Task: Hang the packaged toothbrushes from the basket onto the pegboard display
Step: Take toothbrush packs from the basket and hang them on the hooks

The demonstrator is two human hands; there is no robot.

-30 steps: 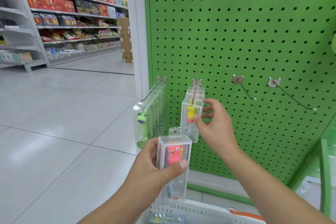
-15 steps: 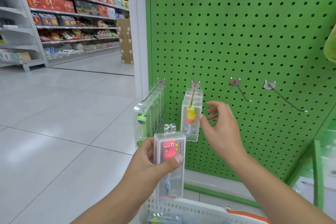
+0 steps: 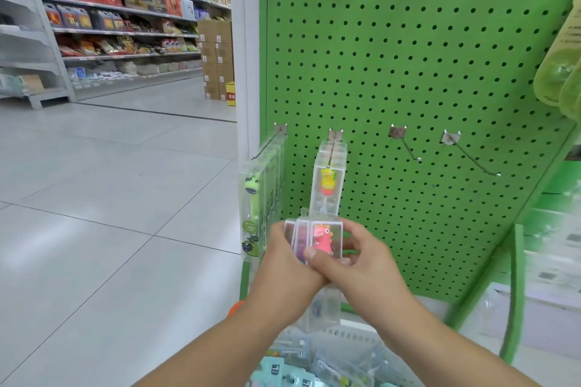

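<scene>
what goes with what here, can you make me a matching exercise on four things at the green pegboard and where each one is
Things:
1. pink dinosaur toothbrush pack
2. yellow toothbrush pack
3. green toothbrush packs
4. white basket

Places:
A. on the leftmost lower hook
B. held in both hands
C. at the bottom, below the hands
D. on the second lower hook

Pairs: 1-B, 2-D, 3-A, 4-C

Clear upright toothbrush packs (image 3: 314,240), pink dino foremost, below yellow-dino pack (image 3: 328,185) hanging on green pegboard (image 3: 408,56), above basket (image 3: 352,331).
</scene>
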